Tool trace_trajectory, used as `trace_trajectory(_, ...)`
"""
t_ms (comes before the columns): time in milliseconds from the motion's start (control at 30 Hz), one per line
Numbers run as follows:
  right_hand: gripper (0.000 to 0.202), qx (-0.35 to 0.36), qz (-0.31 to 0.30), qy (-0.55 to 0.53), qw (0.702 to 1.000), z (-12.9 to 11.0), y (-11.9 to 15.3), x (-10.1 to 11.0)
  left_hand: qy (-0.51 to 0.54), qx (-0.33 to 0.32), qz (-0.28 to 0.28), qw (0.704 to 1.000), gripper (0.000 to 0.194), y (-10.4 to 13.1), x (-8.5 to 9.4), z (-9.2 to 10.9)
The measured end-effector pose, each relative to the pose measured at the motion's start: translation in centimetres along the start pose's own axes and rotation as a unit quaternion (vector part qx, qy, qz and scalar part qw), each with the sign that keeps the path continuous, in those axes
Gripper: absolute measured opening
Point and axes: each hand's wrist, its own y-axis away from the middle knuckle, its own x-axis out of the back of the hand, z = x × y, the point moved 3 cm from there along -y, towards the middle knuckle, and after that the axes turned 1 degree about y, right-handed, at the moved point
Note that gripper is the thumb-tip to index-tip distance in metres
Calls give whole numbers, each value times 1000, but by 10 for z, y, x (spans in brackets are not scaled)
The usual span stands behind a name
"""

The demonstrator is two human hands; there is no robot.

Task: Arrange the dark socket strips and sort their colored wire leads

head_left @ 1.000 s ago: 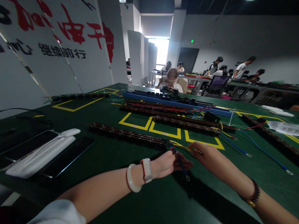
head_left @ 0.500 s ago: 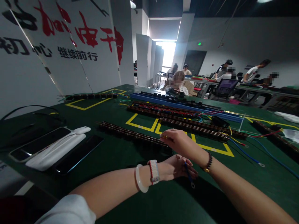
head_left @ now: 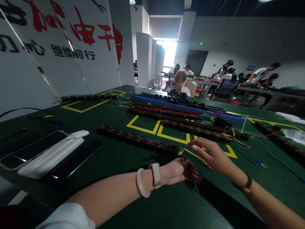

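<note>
A long dark rail-like strip [head_left: 135,137] with thin metal lines along its top lies in front of my hands. Its near right end carries a small connector end with yellow and green bits [head_left: 181,153]. My left hand [head_left: 182,171] is just below that end, its fingers curled around a blue wire [head_left: 193,182] tipped with a ring terminal. From the strip's end a yellow wire [head_left: 196,155] runs right, with a red sleeve at its tip. My right hand [head_left: 209,152] hovers over this wire, fingers stretched and apart, with nothing visible in them.
Behind lie more dark strips [head_left: 190,128] with red and blue wires, and a long blue rail [head_left: 147,98]. Two phones [head_left: 78,159] and a white case [head_left: 52,159] are at left. Yellow tape [head_left: 144,129] marks the green table [head_left: 114,203]. A person [head_left: 179,84] sits opposite.
My right hand has moved right, off the strip, and its fingers have opened out. The yellow wire now shows beside it. My left hand has stayed almost in place with the blue wire.
</note>
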Motion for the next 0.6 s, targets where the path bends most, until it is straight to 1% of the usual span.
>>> trace_trajectory(33, 41, -31, 18, 5, 999, 17, 7, -2, 0, 5, 9, 1000, 26, 0, 0, 0)
trace_trajectory(100, 42, -81, 37, 9, 996, 51, 18, -11, -13, 23, 27, 999, 28, 1, -1, 0)
trace_trajectory(167, 43, -105, 27, -20, 994, 78, 25, -25, -22, 38, 42, 998, 29, 4, -5, 3)
trace_trajectory(233, 44, -118, 4, -81, 990, 92, 29, -37, -29, 47, 56, 997, 28, 7, -9, 7)
trace_trajectory(333, 44, -125, -29, -152, 980, 94, 28, -47, -52, 61, 88, 993, 29, 11, -15, 13)
trace_trajectory(400, 43, -113, -41, -150, 981, 88, 26, -47, -84, 81, 116, 986, 32, 14, -18, 16)
trace_trajectory(500, 44, -90, -51, -137, 985, 81, 26, -45, -160, 123, 157, 967, 34, 18, -23, 24)
trace_trajectory(600, 47, -99, -50, -152, 982, 82, 27, -46, -247, 158, 163, 942, 32, 21, -25, 33)
